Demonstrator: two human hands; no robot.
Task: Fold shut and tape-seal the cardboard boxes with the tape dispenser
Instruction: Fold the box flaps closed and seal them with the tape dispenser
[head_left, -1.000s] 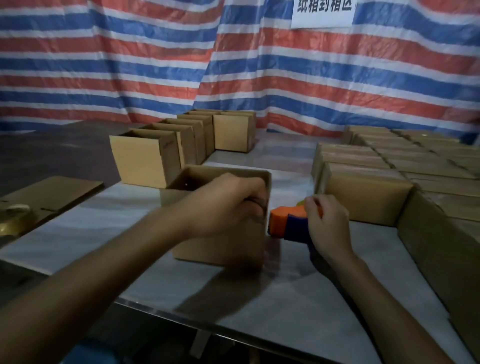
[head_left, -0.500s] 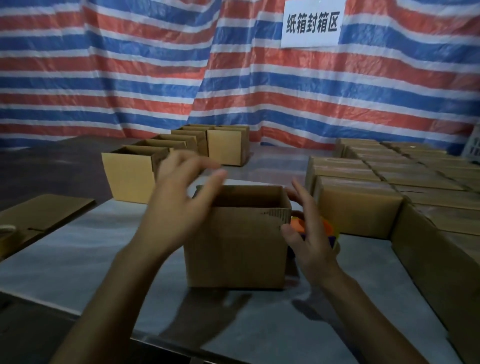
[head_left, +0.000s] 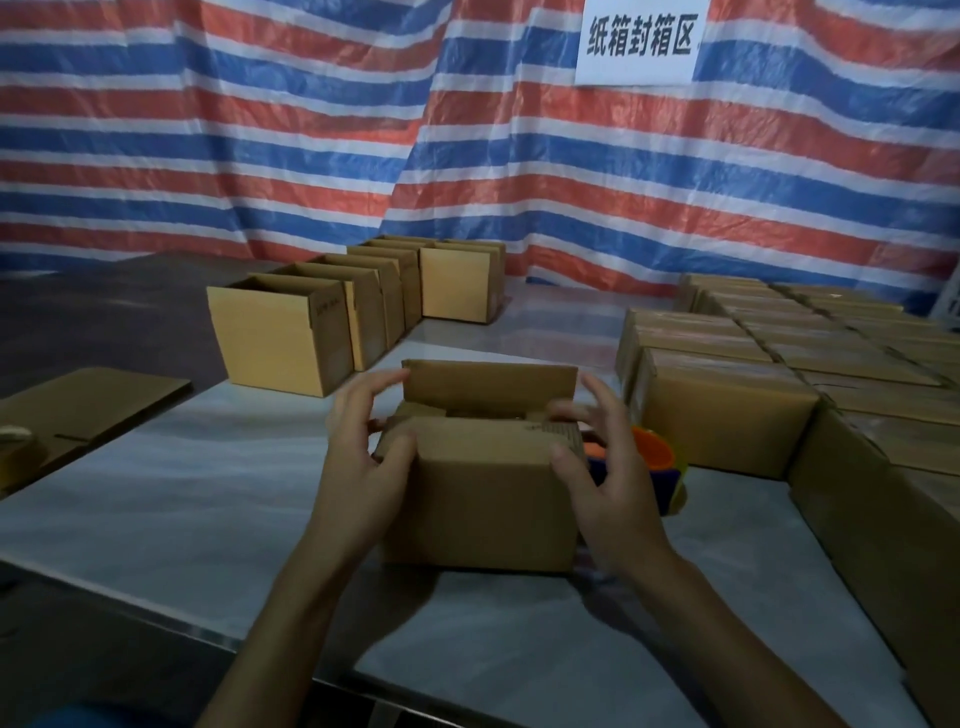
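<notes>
**Both hands spread over a half-folded box at the tabletop's centre**

The cardboard box (head_left: 483, 504) stands in the middle of the tabletop (head_left: 156, 499), just in front of the person. Its far flap (head_left: 488, 382) stands upright, while the near flap (head_left: 478, 434) tilts inward over the opening. The left hand (head_left: 363, 462) lies against the box's left end with its fingers spread. Its thumb rests on the near top edge and its fingertips reach up beside the far flap. The right hand (head_left: 605, 467) mirrors it at the right end, fingers apart and thumb on the near right corner.

Just behind the right hand, partly hidden by it, an orange, blue and yellow tape dispenser (head_left: 662, 460) sits on the tabletop. A row of open boxes (head_left: 280, 338) runs back on the left, and closed boxes (head_left: 722, 421) are packed together on the right. Flattened cardboard (head_left: 88, 405) and a tape roll (head_left: 10, 452) lie at the left edge. A striped tarp (head_left: 260, 156) hangs behind, carrying a white sign (head_left: 639, 41).
</notes>
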